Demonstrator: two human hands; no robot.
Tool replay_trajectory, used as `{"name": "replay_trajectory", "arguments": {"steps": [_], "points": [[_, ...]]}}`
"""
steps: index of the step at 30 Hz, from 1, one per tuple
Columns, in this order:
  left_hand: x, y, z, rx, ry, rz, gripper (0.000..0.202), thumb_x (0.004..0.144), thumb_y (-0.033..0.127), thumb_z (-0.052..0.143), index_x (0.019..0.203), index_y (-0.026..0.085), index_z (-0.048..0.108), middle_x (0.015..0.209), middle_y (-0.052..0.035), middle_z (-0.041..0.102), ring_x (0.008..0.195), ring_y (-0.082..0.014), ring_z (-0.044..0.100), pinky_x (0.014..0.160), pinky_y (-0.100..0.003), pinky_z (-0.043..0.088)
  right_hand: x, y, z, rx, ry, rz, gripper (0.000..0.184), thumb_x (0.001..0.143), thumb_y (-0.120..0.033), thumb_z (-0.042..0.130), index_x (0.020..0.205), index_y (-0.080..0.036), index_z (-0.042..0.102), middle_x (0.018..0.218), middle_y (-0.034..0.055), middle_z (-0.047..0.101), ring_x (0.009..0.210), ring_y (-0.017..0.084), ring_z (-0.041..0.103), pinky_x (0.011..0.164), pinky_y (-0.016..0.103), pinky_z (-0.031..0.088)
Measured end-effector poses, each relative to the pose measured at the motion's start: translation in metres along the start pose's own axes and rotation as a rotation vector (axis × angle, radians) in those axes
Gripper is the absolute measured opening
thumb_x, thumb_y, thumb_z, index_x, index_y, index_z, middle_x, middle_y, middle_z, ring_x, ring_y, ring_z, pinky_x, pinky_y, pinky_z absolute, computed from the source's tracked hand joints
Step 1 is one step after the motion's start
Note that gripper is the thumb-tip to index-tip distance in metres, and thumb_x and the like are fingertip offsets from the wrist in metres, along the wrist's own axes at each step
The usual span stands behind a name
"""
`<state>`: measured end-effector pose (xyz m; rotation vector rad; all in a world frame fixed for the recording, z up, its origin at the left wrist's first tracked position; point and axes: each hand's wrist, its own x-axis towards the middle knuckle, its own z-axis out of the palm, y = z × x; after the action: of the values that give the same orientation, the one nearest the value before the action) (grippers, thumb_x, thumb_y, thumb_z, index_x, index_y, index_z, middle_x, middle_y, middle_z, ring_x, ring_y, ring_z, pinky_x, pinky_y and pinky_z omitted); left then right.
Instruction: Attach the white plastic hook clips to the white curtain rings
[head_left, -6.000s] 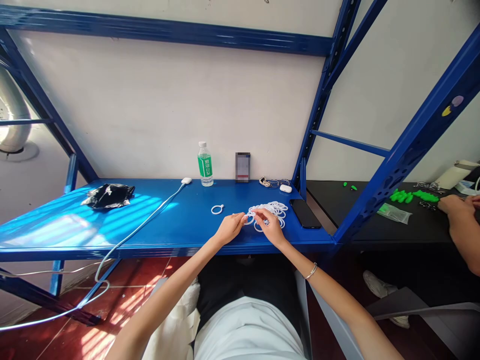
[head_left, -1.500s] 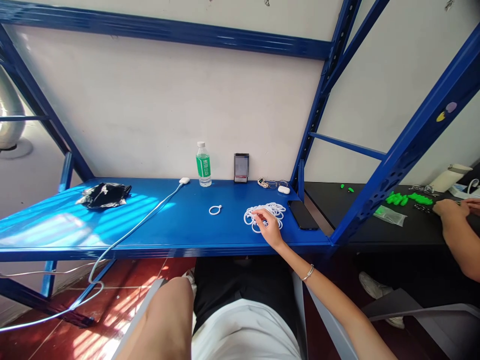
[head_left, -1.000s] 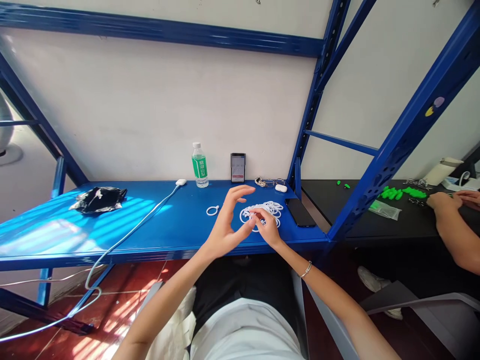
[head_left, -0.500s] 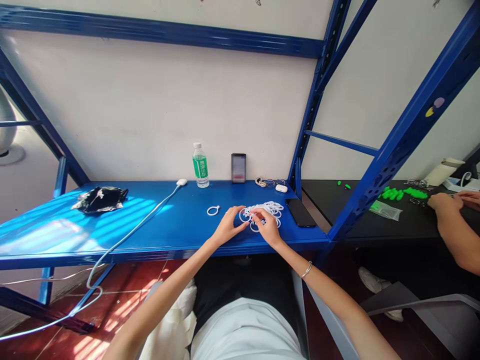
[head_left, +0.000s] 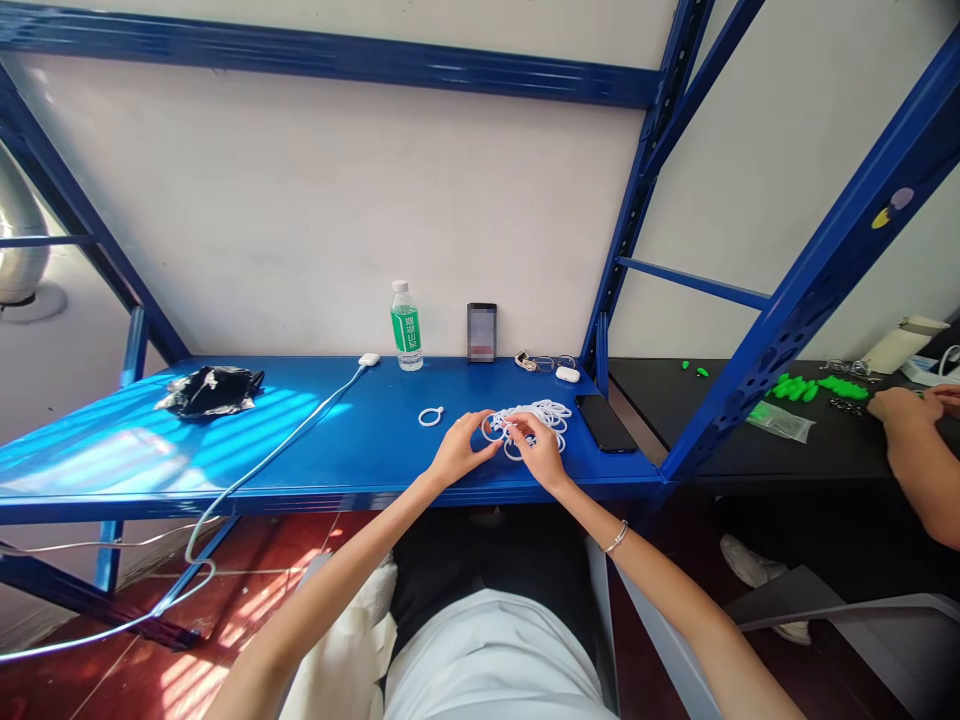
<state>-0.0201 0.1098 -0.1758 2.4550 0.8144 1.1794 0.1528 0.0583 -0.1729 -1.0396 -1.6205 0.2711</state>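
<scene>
A white ring (head_left: 487, 431) is held between my two hands, just over the front of the blue table. My left hand (head_left: 457, 450) curls round its left side, thumb and fingers on it. At its right side my right hand (head_left: 540, 458) is closed in a pinch on the ring; the fingertips hide the exact spot. Behind and beside my right hand lies a heap of similar white rings (head_left: 553, 416). One separate white ring (head_left: 430, 417), with a small nub at its upper right, rests to the left of my left hand.
A black phone (head_left: 605, 424) lies right of the heap. Along the back stand a water bottle (head_left: 406, 328) and a small screen (head_left: 481, 332), with glasses (head_left: 553, 361) and a white case (head_left: 568, 375) nearby. A white cable (head_left: 285, 447) crosses the left side. A co-worker's hand (head_left: 900, 408) is near green pieces (head_left: 795, 388).
The view has shifted slightly, so the table things sit a little further right. Both hands keep their hold on the ring, with only slight finger movement.
</scene>
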Motion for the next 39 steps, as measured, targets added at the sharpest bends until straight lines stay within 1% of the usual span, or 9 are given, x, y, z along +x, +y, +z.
{"name": "replay_trajectory", "arguments": {"steps": [3,9,17,28,39], "points": [[-0.0005,0.0005,-0.0004,0.010,-0.003,0.005,0.040,0.086,0.041,0.056,0.120,0.021,0.051,0.094,-0.0055,0.064,0.087,-0.0200,0.061,0.079,-0.033,0.051,-0.0005,0.0011,0.0000,-0.005,-0.005,-0.007,0.019,0.092,-0.036,0.050,0.098,-0.023,0.062,0.097,0.0054,0.067,0.079,0.020,0.064,0.069,0.033,0.053],[-0.0011,0.0002,0.0006,0.019,-0.007,0.015,0.042,0.086,0.041,0.055,0.122,0.021,0.049,0.093,-0.0050,0.063,0.086,-0.0196,0.060,0.077,-0.032,0.050,-0.0008,0.0022,-0.0001,-0.010,0.003,-0.040,0.016,0.093,-0.033,0.049,0.095,-0.022,0.061,0.093,0.0048,0.066,0.079,0.019,0.063,0.071,0.032,0.053],[-0.0010,-0.0008,0.0018,0.042,-0.021,0.031,0.041,0.087,0.043,0.054,0.121,0.021,0.050,0.091,-0.0052,0.062,0.086,-0.0202,0.060,0.078,-0.033,0.049,-0.0003,0.0020,-0.0004,-0.015,0.005,-0.057,0.018,0.093,-0.034,0.048,0.090,-0.022,0.061,0.089,0.0052,0.066,0.080,0.020,0.063,0.072,0.034,0.053],[-0.0016,-0.0001,0.0026,0.063,-0.014,0.039,0.040,0.086,0.044,0.055,0.119,0.021,0.050,0.091,-0.0046,0.062,0.085,-0.0202,0.060,0.076,-0.032,0.050,-0.0001,0.0029,-0.0003,-0.025,-0.007,-0.070,0.017,0.094,-0.031,0.046,0.089,-0.022,0.060,0.087,0.0044,0.064,0.079,0.019,0.061,0.070,0.032,0.050],[-0.0019,0.0003,0.0024,0.072,-0.003,0.058,0.039,0.087,0.043,0.055,0.118,0.020,0.049,0.090,-0.0042,0.062,0.085,-0.0199,0.058,0.075,-0.032,0.049,0.0003,0.0025,-0.0001,-0.005,-0.008,-0.083,0.017,0.094,-0.031,0.047,0.087,-0.021,0.059,0.086,0.0041,0.063,0.080,0.019,0.060,0.071,0.031,0.049]]}}
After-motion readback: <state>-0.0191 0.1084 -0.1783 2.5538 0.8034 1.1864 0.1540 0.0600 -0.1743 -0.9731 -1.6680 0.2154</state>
